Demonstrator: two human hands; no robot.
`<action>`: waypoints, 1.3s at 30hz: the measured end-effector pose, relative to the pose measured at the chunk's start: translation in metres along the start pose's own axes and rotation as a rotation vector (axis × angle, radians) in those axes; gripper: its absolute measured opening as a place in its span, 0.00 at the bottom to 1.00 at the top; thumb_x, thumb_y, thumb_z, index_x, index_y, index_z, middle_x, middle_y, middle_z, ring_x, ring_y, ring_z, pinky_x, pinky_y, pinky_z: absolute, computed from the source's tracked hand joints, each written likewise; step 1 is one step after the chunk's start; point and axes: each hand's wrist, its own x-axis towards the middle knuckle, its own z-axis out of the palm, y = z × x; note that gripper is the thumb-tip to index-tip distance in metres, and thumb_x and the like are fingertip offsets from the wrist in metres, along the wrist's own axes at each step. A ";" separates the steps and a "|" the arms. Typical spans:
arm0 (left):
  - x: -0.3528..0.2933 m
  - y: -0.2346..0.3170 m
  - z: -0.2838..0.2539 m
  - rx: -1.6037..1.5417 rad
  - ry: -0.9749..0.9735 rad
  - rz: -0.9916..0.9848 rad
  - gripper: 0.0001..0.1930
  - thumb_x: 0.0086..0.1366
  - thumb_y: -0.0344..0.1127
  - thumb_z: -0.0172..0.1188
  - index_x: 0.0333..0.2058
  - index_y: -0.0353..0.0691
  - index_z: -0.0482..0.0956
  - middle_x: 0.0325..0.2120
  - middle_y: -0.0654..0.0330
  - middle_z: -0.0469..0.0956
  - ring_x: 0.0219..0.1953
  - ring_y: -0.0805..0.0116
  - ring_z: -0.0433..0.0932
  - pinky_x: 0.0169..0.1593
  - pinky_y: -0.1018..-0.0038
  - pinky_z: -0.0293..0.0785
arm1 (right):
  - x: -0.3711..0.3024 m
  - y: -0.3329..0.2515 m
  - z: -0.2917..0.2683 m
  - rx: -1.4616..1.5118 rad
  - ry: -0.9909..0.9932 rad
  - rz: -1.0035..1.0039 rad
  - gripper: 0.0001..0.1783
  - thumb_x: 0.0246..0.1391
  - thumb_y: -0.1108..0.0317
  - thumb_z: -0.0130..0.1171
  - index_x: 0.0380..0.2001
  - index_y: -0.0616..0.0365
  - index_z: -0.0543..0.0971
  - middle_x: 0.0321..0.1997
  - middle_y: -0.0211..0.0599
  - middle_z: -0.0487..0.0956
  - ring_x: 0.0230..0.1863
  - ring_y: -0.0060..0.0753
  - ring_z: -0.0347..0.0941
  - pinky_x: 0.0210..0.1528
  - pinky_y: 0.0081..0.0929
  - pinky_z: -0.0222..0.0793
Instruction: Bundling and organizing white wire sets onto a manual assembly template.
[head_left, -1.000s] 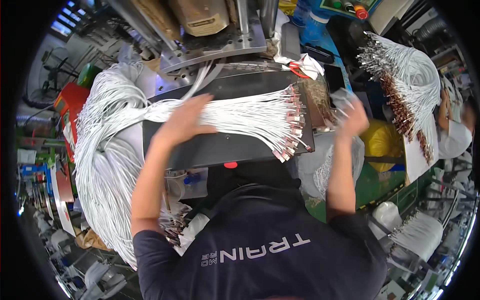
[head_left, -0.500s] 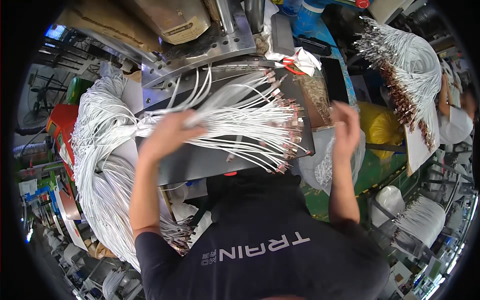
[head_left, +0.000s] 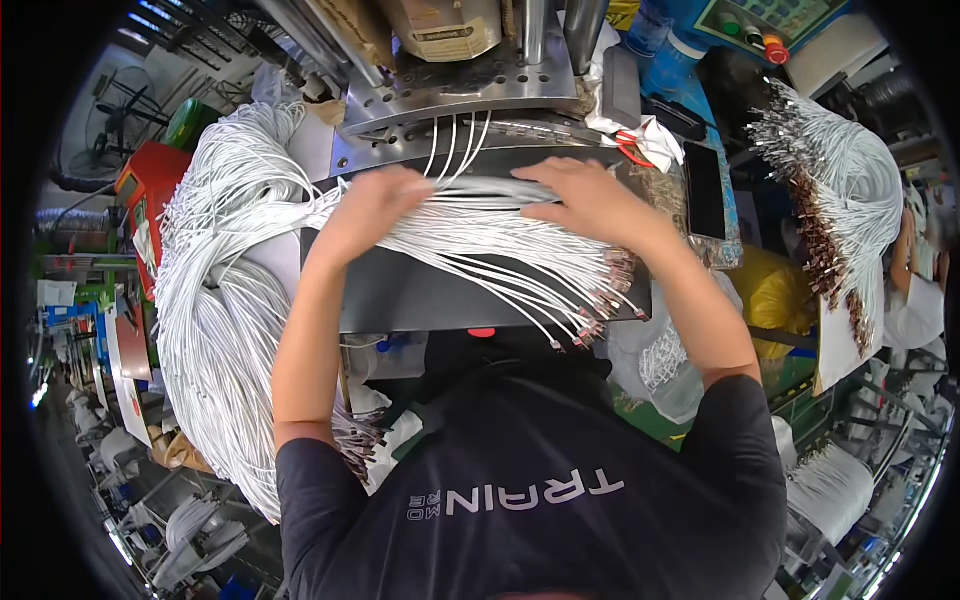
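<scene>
Note cables [head_left: 500, 240] fanned across a black board [head_left: 420, 295], under both hands, with reddish-brown connectors [head_left: 610, 285] toward the right end. See left hand [head_left: 378, 208] blurred over the near end of the fan, fingers curved and part open; cannot tell whether gripping or just resting. Find right hand [head_left: 585, 200] over the upper strands, fingers and thumb well parted around blurred strands. Record a steel press [head_left: 460, 100] close behind the board, with a few loose strands running up under its plate, in the way at the rear. Note, just beyond the right hand, red-handled scissors [head_left: 632, 148] by a white cloth [head_left: 660, 145], then a black phone [head_left: 706, 195]. Log a large cable heap [head_left: 215, 390] crowding the left side, beside a red case [head_left: 148, 195]; at right, a yellow bag [head_left: 775, 295], a clear bag [head_left: 665, 365], a hanging bundle [head_left: 850, 190] and part of a co-worker [head_left: 915, 315]. For writing: see big pale lettering on the dark shirt [head_left: 540, 530]; also small print on a pale label [head_left: 455, 42] behind the press columns, too small to tell.
</scene>
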 end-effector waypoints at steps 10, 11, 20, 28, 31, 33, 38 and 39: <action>0.022 0.073 0.041 0.051 0.005 0.052 0.13 0.69 0.42 0.61 0.37 0.35 0.82 0.27 0.51 0.79 0.28 0.59 0.76 0.38 0.67 0.73 | -0.019 -0.017 -0.003 0.017 -0.101 0.294 0.16 0.58 0.60 0.61 0.48 0.53 0.81 0.43 0.43 0.83 0.51 0.51 0.77 0.53 0.44 0.71; 0.023 0.080 0.045 0.072 0.115 0.096 0.13 0.69 0.41 0.61 0.37 0.36 0.82 0.27 0.51 0.79 0.28 0.59 0.75 0.38 0.67 0.73 | -0.012 -0.024 -0.005 0.154 -0.084 0.283 0.16 0.58 0.60 0.61 0.48 0.54 0.81 0.43 0.43 0.83 0.51 0.50 0.77 0.54 0.43 0.70; 0.002 0.053 0.030 -0.157 0.174 -0.077 0.13 0.68 0.42 0.63 0.39 0.36 0.83 0.25 0.56 0.79 0.28 0.61 0.77 0.36 0.70 0.72 | -0.027 -0.002 -0.014 -0.228 -0.220 0.132 0.16 0.60 0.63 0.58 0.50 0.54 0.78 0.42 0.47 0.82 0.46 0.57 0.78 0.49 0.47 0.72; 0.012 0.026 0.034 -0.192 0.317 -0.089 0.13 0.64 0.41 0.67 0.39 0.36 0.86 0.29 0.58 0.81 0.30 0.66 0.77 0.38 0.71 0.72 | -0.016 -0.007 0.008 0.211 -0.030 0.396 0.15 0.63 0.65 0.55 0.51 0.54 0.79 0.41 0.45 0.84 0.45 0.53 0.80 0.47 0.44 0.74; 0.008 0.025 0.026 -0.120 0.334 -0.051 0.13 0.64 0.41 0.67 0.39 0.36 0.86 0.30 0.57 0.81 0.31 0.66 0.77 0.39 0.71 0.71 | -0.021 0.001 -0.005 0.115 -0.143 0.347 0.15 0.63 0.64 0.54 0.52 0.53 0.78 0.38 0.45 0.85 0.44 0.53 0.80 0.46 0.45 0.74; 0.009 0.030 0.022 -0.159 0.282 -0.006 0.13 0.66 0.38 0.65 0.39 0.32 0.85 0.31 0.61 0.79 0.32 0.73 0.73 0.38 0.76 0.68 | -0.022 0.003 -0.009 0.043 -0.174 0.369 0.16 0.64 0.64 0.54 0.52 0.52 0.78 0.37 0.45 0.85 0.44 0.53 0.80 0.46 0.45 0.74; 0.007 0.057 0.028 -0.084 0.373 -0.125 0.12 0.66 0.38 0.65 0.36 0.32 0.84 0.28 0.60 0.79 0.30 0.71 0.73 0.37 0.74 0.68 | -0.013 -0.013 -0.001 0.111 -0.081 0.310 0.13 0.61 0.66 0.55 0.47 0.55 0.78 0.38 0.43 0.84 0.42 0.53 0.80 0.44 0.47 0.74; 0.007 0.064 0.028 -0.062 0.353 -0.047 0.13 0.67 0.39 0.64 0.36 0.32 0.83 0.26 0.60 0.78 0.29 0.71 0.73 0.36 0.74 0.68 | -0.010 -0.017 0.001 0.184 0.069 0.223 0.12 0.60 0.66 0.56 0.45 0.56 0.78 0.38 0.43 0.84 0.42 0.52 0.80 0.44 0.47 0.74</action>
